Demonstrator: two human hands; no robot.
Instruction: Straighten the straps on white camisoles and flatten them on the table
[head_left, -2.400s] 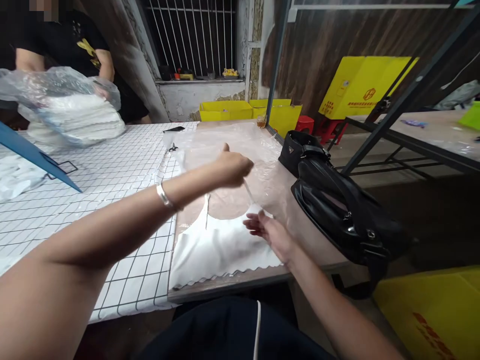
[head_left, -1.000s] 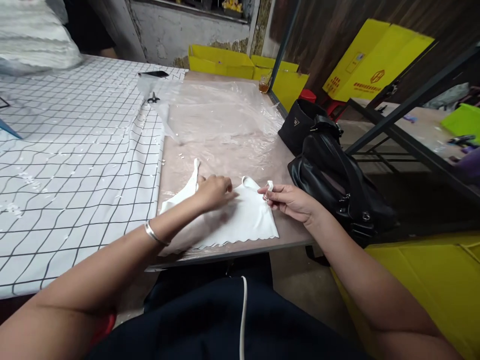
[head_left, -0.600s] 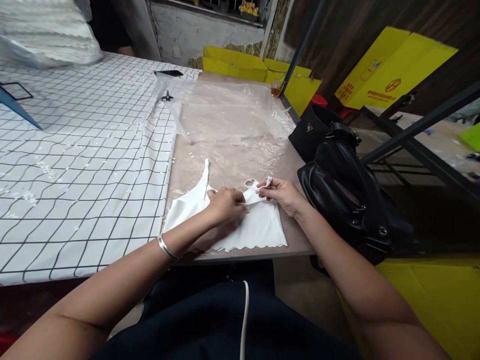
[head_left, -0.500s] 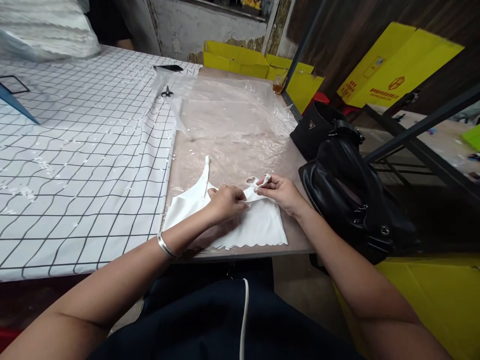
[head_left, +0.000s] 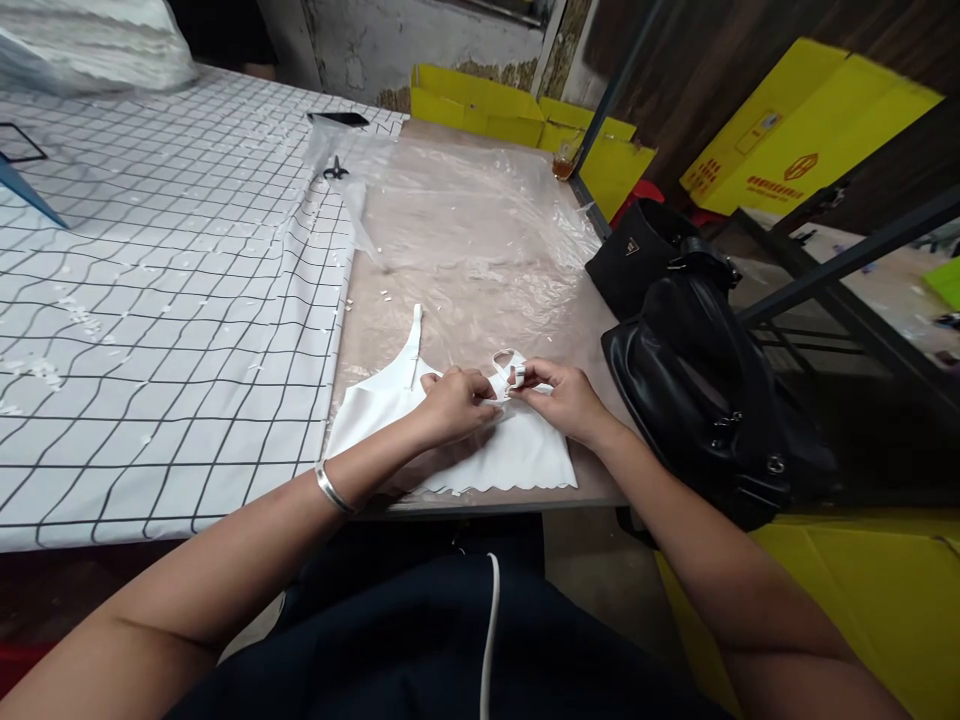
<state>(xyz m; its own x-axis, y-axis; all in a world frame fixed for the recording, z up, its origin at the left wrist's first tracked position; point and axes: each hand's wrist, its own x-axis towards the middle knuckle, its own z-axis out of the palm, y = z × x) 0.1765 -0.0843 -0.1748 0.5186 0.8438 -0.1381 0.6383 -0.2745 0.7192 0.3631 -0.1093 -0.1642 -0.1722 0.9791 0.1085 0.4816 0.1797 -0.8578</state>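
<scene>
A white camisole-style top (head_left: 517, 455) with a wavy hem lies flat at the table's front edge. Its left strap (head_left: 416, 335) stretches away from me across the plastic. My left hand (head_left: 459, 402) rests over the middle of the top, fingers closed on the fabric near the right strap's base. Between thumb and fingertips, my right hand (head_left: 559, 395) pinches the right shoulder strap (head_left: 517, 375), which curls in a loop. The fingertips of both hands are close together, and the small part between them is partly hidden.
Clear plastic sheeting (head_left: 472, 200) covers the brown board. Small scissors (head_left: 336, 170) and a phone (head_left: 339, 119) lie on the checked cloth (head_left: 187, 330). Black bags (head_left: 697, 370) stand at the right edge. A glass (head_left: 562, 165) with amber liquid sits by the metal frame.
My right hand has moved slightly left and down with the strap, bringing its fingertips nearer my left hand. The left hand has stayed nearly in place on the top.
</scene>
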